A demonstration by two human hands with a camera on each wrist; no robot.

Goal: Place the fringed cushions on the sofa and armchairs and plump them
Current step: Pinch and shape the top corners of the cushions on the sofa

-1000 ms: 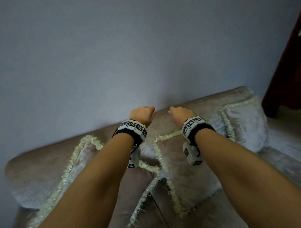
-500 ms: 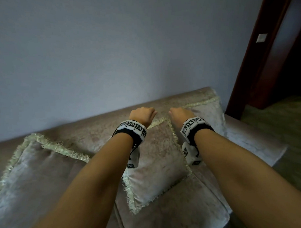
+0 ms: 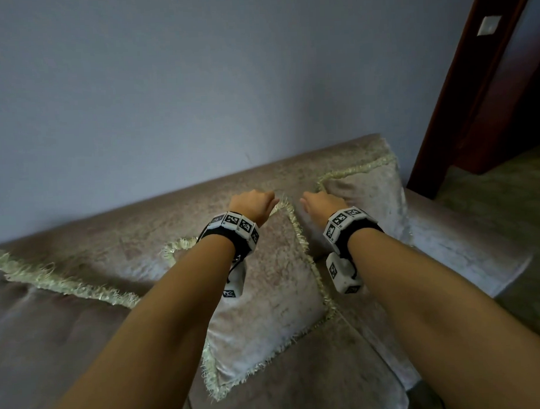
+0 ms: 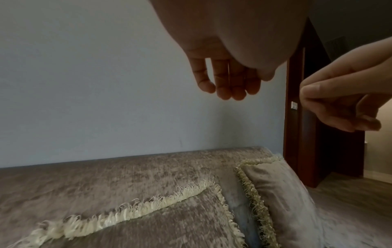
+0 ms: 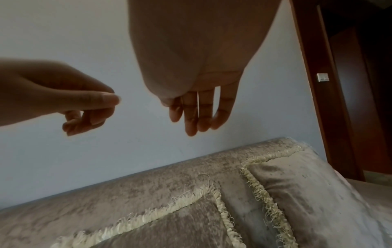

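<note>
Now view is swung rightward along sofa (image 3: 292, 170); middle fringed cushion (image 3: 266, 296) and end cushion (image 3: 366, 188) (propped against backrest) are brought underneath. Left hand (image 3: 254, 205), right hand (image 3: 319, 202) loosely curled, nothing held; plumping judged next.

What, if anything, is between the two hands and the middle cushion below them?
Nothing visible. The left hand and right hand hang empty, fingers loosely curled, in open air above the middle cushion, which leans on the sofa back. Its top fringe lies uncovered beneath them.
</note>
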